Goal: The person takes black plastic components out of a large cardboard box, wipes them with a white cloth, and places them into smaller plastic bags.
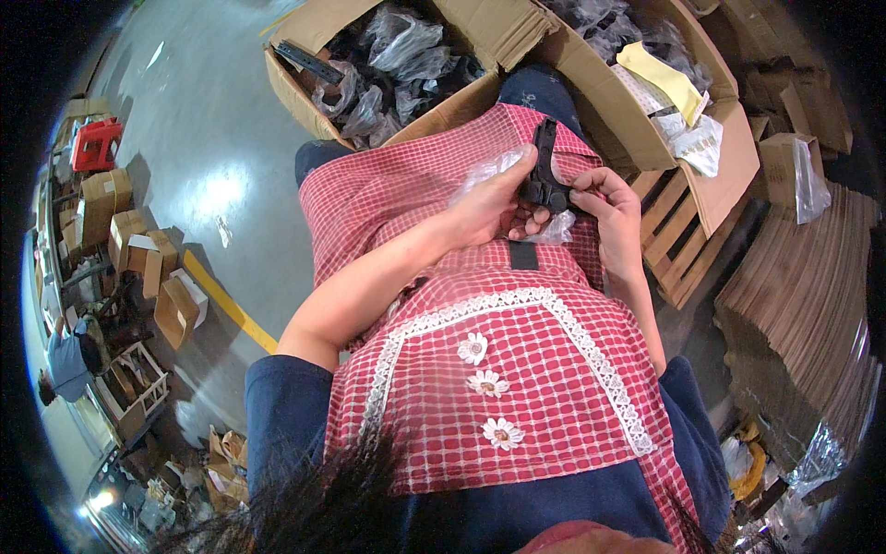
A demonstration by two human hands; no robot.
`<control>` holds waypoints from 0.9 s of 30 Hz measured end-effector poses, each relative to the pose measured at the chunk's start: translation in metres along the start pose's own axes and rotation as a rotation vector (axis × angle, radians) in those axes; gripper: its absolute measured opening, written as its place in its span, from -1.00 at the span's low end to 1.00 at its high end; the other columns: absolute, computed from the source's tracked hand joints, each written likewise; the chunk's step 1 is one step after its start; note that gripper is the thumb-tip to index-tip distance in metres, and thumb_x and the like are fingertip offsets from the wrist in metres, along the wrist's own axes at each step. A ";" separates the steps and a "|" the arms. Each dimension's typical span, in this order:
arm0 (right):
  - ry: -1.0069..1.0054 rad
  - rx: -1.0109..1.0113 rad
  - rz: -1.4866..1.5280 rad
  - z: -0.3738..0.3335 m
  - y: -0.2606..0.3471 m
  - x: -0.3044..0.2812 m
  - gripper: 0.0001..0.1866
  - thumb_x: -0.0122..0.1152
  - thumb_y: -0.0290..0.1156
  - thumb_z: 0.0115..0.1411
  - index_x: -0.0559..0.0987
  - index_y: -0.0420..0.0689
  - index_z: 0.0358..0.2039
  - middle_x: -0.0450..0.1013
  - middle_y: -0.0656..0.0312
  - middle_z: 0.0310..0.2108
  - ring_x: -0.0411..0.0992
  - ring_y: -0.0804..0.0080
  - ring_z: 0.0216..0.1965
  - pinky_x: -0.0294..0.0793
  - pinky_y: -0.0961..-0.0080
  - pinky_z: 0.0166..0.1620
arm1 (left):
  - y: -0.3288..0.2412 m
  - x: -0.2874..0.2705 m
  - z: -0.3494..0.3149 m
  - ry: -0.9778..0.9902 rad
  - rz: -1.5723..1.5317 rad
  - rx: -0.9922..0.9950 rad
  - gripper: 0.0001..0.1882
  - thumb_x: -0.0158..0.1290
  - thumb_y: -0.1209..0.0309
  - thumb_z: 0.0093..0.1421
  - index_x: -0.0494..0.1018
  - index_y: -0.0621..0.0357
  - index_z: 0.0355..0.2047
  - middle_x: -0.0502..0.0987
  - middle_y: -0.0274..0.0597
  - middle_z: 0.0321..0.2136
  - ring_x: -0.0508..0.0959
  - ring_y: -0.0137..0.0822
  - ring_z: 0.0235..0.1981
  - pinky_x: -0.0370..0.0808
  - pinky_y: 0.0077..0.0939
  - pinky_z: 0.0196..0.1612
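Black and bare of wrapping, a slim part (544, 162) is held between one and two o'clock from centre, closed in the curled left hand (494, 201) and pinched by the right hand (611, 203) near crumpled clear plastic (489, 174), though whether it is finished cannot be told.

head view: left fisheye of worn pair, aimed steeply down
hair (355, 489): nearest, lower edge
red checked apron (572, 397): close, seen from above
left hand (494, 208), right hand (612, 208): mid-range, upper centre
floor (189, 120): farther, left

one held black part (544, 169), three daisies (487, 383)
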State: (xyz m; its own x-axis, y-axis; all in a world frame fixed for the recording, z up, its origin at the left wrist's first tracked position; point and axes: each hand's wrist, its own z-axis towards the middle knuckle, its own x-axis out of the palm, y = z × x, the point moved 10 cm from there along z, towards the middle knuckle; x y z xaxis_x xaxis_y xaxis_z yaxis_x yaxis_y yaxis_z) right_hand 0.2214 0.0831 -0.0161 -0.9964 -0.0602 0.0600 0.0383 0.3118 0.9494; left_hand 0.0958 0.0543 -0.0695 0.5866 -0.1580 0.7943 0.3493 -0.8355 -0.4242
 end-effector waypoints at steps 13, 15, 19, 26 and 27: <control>0.014 -0.287 -0.543 0.000 0.020 0.003 -0.60 0.22 -0.60 0.03 0.56 -0.19 -0.05 0.49 0.15 -0.05 0.45 0.35 -0.02 0.42 0.42 0.07 | -0.003 -0.006 -0.006 -0.173 0.114 -0.041 -0.48 -0.04 -0.22 0.28 0.48 -0.03 -0.23 0.46 -0.35 -0.60 0.40 -0.48 -0.67 0.17 -0.67 -0.70; 0.100 -0.074 -0.312 0.010 0.005 0.002 -0.44 0.26 -0.58 0.00 0.49 -0.19 0.09 0.46 0.15 0.02 0.44 0.38 -0.01 0.42 0.41 0.09 | -0.005 -0.002 -0.007 -0.164 0.088 -0.033 -0.52 0.00 -0.18 0.26 0.49 -0.02 -0.24 0.46 -0.35 -0.60 0.41 -0.47 -0.68 0.17 -0.65 -0.71; 0.349 0.044 -0.170 0.023 0.015 0.022 -0.09 0.34 -0.49 -0.07 0.21 -0.18 0.34 0.40 0.10 0.10 0.41 0.34 0.07 0.37 0.41 0.16 | -0.001 -0.002 -0.003 -0.110 0.100 -0.026 -0.56 0.07 -0.09 0.22 0.51 0.03 -0.24 0.50 -0.34 -0.56 0.43 -0.46 -0.67 0.17 -0.62 -0.71; 0.643 -0.256 -0.625 0.037 0.064 0.057 -0.34 0.29 -0.48 -0.08 0.49 -0.16 0.14 0.52 0.15 -0.01 0.44 0.38 0.05 0.38 0.42 0.15 | -0.011 0.002 -0.004 -0.092 0.609 -0.043 -0.48 0.10 -0.06 0.22 0.50 0.17 -0.11 0.54 -0.35 -0.50 0.46 -0.50 -0.62 0.27 -0.60 -0.67; 0.644 -0.198 -0.598 0.038 0.068 0.060 -0.50 0.26 -0.48 -0.08 0.60 -0.19 -0.03 0.54 0.18 -0.07 0.47 0.40 0.00 0.39 0.43 0.15 | -0.012 0.003 -0.002 -0.069 0.638 0.000 -0.48 0.05 -0.07 0.27 0.48 0.16 -0.07 0.54 -0.33 -0.49 0.45 -0.51 -0.61 0.29 -0.59 -0.66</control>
State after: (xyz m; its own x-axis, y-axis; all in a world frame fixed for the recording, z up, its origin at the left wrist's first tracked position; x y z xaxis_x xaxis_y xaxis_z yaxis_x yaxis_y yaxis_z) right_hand 0.1619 0.1364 0.0406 -0.6211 -0.6979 -0.3566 -0.4011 -0.1079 0.9097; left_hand 0.0919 0.0625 -0.0607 0.7247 -0.5903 0.3555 -0.0847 -0.5883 -0.8042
